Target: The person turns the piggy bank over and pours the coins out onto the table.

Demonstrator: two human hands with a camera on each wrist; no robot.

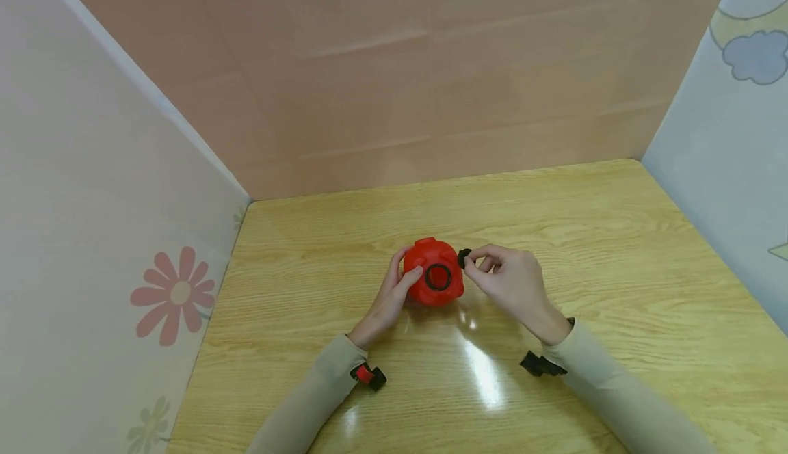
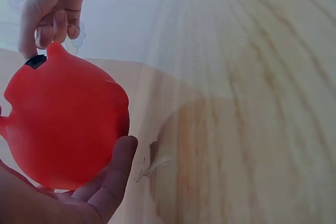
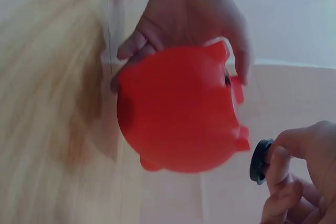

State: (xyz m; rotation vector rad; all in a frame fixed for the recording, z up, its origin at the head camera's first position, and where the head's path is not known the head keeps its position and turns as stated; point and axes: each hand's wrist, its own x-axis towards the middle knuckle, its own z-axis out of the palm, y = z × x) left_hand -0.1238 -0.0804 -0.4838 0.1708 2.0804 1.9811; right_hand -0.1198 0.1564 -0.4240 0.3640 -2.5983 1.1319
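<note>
Fingers of the left hand (image 1: 392,293) curl round a red container (image 3: 178,111), and those of the right hand (image 1: 511,279) pinch a black plug (image 3: 257,162). Nearest the person, two pale sleeves (image 1: 314,396) reach in from left and right, each with a dark device (image 1: 543,364) at the wrist, the left one partly red. Glare streaks the near part of the wood-grained table (image 1: 320,256). Beyond that, the red container is between the hands, over the table's middle, ball-shaped with stubby knobs; its round opening, edged by a black ring (image 1: 427,277), faces up, the left thumb beside it. The black plug is just beside the container's right side, apart from it. Farther off, the left wall (image 1: 74,167) bears a pink flower (image 1: 180,292), the right wall (image 1: 732,167) a blue cloud (image 1: 757,57); past the table's far edge stands a creased, brownish-pink back wall (image 1: 394,78).
</note>
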